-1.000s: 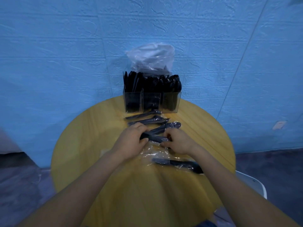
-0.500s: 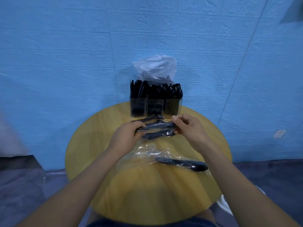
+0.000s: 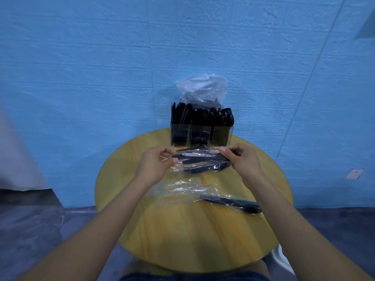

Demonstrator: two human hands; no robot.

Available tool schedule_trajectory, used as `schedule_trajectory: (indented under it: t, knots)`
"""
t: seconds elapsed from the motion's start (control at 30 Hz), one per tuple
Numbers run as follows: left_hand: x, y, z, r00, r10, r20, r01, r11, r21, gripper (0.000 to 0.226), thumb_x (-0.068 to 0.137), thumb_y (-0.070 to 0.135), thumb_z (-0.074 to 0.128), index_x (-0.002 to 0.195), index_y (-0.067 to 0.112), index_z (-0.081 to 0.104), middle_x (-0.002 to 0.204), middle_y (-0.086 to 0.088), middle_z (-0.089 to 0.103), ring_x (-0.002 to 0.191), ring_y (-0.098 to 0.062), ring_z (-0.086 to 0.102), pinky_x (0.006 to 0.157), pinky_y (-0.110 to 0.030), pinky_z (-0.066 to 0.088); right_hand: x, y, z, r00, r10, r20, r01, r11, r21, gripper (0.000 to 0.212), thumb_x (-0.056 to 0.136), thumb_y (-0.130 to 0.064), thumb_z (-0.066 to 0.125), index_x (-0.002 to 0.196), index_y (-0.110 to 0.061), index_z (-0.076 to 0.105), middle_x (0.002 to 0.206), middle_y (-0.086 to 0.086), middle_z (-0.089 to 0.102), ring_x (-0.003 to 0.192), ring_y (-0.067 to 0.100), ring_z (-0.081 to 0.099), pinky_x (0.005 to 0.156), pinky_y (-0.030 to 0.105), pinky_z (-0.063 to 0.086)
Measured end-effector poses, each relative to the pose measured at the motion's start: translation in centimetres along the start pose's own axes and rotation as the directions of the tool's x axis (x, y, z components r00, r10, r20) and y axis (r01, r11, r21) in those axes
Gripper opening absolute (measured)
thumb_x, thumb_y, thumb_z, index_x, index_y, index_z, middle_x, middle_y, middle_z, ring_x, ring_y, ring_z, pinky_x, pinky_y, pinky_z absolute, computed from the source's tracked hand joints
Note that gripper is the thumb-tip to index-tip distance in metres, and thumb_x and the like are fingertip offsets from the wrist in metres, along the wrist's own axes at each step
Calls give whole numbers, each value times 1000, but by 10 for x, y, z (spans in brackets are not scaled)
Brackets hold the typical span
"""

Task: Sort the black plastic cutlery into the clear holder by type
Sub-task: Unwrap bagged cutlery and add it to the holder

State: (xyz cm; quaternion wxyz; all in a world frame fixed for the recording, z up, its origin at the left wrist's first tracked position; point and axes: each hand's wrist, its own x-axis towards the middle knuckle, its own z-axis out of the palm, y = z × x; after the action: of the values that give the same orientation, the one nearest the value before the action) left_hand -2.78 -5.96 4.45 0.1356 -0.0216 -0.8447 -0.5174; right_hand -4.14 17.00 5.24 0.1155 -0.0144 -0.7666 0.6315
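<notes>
A clear three-compartment holder [image 3: 200, 134] full of upright black cutlery stands at the table's far edge. In front of it I hold a plastic-wrapped cutlery packet [image 3: 199, 157] above the table. My left hand [image 3: 156, 167] pinches its left end and my right hand [image 3: 241, 159] pinches its right end. Just below it lies another wrapped black packet [image 3: 207, 168]. One more wrapped packet [image 3: 231, 203] lies nearer me on the right. Which piece types the packets hold is hard to tell.
The round wooden table [image 3: 192, 230] carries empty crumpled clear wrappers [image 3: 178, 189] in the middle. A bunched plastic bag [image 3: 203, 89] sits behind the holder against the blue wall. A white chair edge [image 3: 282, 258] shows at lower right.
Both hands have lifted a wrapped packet off the table and moved apart to its two ends. The camera view has tilted up and back.
</notes>
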Motion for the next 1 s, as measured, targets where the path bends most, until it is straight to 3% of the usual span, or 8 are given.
schedule_trajectory:
  t: [0.13, 0.23, 0.33, 0.47, 0.6, 0.7, 0.83, 1.0]
  knots:
    - [0, -8, 5, 999, -35, -2, 35, 997, -62, 19, 87, 2, 62, 84, 20, 65, 81, -5, 67, 63, -8, 67, 72, -27, 56, 1, 5, 4, 997, 50, -54, -48, 998, 39, 21, 81, -27, 73, 86, -11, 61, 80, 2, 63, 67, 10, 52, 59, 22, 39]
    - [5, -8, 8, 997, -76, 23, 79, 974, -213, 29, 92, -6, 51, 82, 18, 62, 88, -11, 66, 70, -10, 69, 70, -19, 56, 4, 8, 5, 994, 97, -52, -93, 993, 69, 17, 84, -26, 70, 80, -14, 58, 74, -1, 59, 64, 10, 50, 59, 22, 39]
    - [7, -8, 9, 993, -104, 47, 113, 959, -260, 28, 93, -7, 48, 84, 15, 62, 90, -11, 65, 70, -10, 69, 69, -17, 56, 5, 11, 5, 992, 124, -26, -120, 986, 113, 16, 87, -24, 67, 79, -12, 59, 68, -3, 55, 60, 10, 47, 57, 21, 38]
    - [9, -13, 12, 994, -76, -74, 73, 996, -43, 20, 89, -2, 57, 89, 18, 60, 91, 0, 60, 75, -10, 60, 68, -16, 48, 5, 13, 7, 993, 120, -1, -118, 984, 136, 17, 90, -18, 63, 74, -13, 61, 62, -5, 53, 54, 7, 45, 53, 18, 36]
    - [-3, -11, 11, 958, 153, -241, -110, 977, 182, 20, 85, 3, 63, 89, 20, 53, 97, 4, 48, 76, 1, 47, 65, -3, 37, 10, 20, 9, 993, 120, -24, -116, 985, 126, 14, 89, -19, 64, 77, -12, 62, 65, -4, 53, 59, 9, 46, 57, 20, 36]
    - [-7, -11, 12, 940, 283, -192, -238, 944, 229, 15, 86, 6, 61, 84, 20, 54, 87, 10, 48, 75, -2, 49, 66, -4, 36, 10, 23, 12, 993, 117, -25, -113, 986, 124, 12, 89, -19, 64, 87, -7, 63, 69, -3, 55, 62, 10, 47, 58, 21, 38]
    - [-4, -20, 18, 983, 177, -55, -158, 954, 256, 3, 94, 22, 55, 93, 19, 57, 95, 3, 55, 81, -7, 52, 65, -8, 36, 9, 23, 16, 994, 110, -16, -107, 983, 153, 10, 89, -18, 64, 85, -9, 62, 72, 1, 56, 63, 12, 47, 58, 24, 39]
    - [-1, -21, 22, 996, 64, -65, -51, 983, 178, 13, 96, 26, 49, 93, 17, 57, 91, -4, 62, 80, -12, 53, 61, -8, 37, 7, 24, 12, 995, 100, 22, -102, 980, 168, 10, 89, -16, 63, 82, -9, 61, 69, 3, 53, 60, 12, 42, 54, 22, 36]
